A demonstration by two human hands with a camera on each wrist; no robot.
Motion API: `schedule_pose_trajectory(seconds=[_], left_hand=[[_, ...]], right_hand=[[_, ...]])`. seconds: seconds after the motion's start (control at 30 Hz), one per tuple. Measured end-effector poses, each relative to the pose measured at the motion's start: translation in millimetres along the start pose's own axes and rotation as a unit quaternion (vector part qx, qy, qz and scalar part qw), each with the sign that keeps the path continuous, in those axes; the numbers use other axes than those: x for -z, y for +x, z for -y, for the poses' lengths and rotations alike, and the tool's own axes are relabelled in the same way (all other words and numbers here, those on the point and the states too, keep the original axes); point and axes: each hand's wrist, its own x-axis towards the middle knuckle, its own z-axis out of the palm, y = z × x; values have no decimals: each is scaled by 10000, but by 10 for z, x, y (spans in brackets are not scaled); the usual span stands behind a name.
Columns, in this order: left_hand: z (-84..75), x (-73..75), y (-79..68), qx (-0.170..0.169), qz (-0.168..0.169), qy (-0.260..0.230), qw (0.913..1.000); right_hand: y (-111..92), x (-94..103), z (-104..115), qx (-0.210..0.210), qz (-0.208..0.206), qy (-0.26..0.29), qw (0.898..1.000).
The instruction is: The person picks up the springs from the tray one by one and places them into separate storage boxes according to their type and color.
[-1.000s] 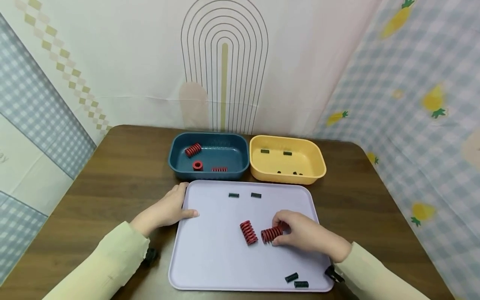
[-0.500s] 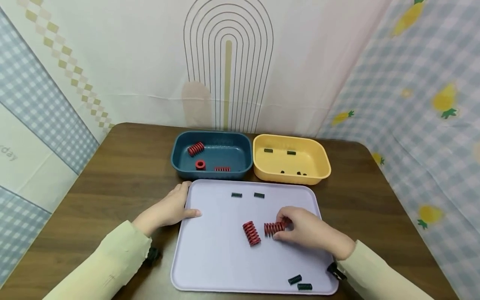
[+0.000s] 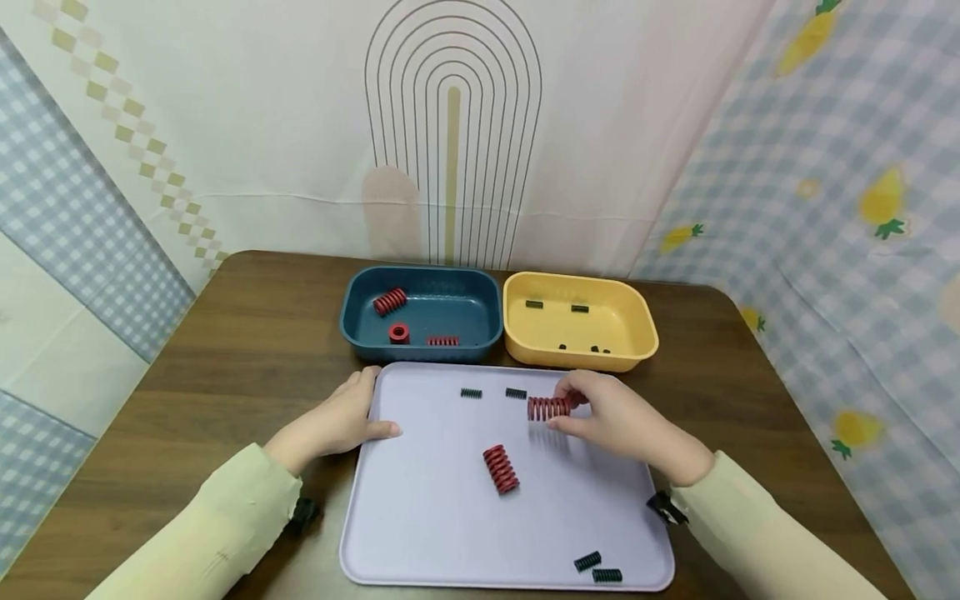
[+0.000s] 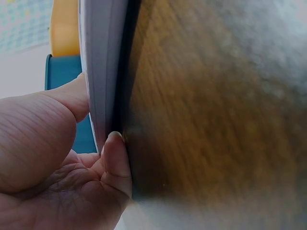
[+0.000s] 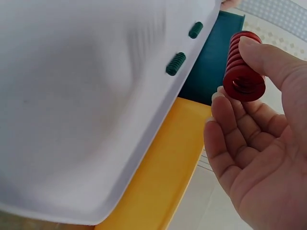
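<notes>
My right hand (image 3: 626, 421) pinches a red coil spring (image 3: 547, 408) between thumb and fingers, raised above the lilac tray (image 3: 427, 525). The right wrist view shows that spring (image 5: 243, 67) end-on, its hollow middle visible. Another red spring (image 3: 501, 469) lies tilted near the tray's middle. At the tray's left edge, my left hand (image 3: 337, 421) grips the rim, thumb over the top and fingers along the outer side, as the left wrist view shows. Two small dark green springs (image 3: 515, 393) lie near the far rim, and two more green springs (image 3: 607, 575) lie at the near right corner.
Behind the tray stand a dark blue bin (image 3: 450, 352) holding red springs and, to its right, a yellow bin (image 3: 585, 360) with several small green springs. All rest on a brown wooden table (image 3: 247, 333). Patterned cloth (image 3: 300, 167) hangs at the back and sides.
My right hand has lifted the red spring off the tray and carried it away from me, toward the far rim. The left hand stays on the tray's edge.
</notes>
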Motion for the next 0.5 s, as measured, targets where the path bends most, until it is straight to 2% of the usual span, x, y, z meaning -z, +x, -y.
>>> schedule_pose_trajectory(seconds=[0.27, 0.5], left_hand=[[-6, 2, 2, -57, 27, 106, 9999], [-25, 16, -10, -62, 16, 100, 9999]], right_hand=[[167, 59, 97, -15, -178, 160, 9997], [349, 76, 156, -109, -518, 464, 9975]])
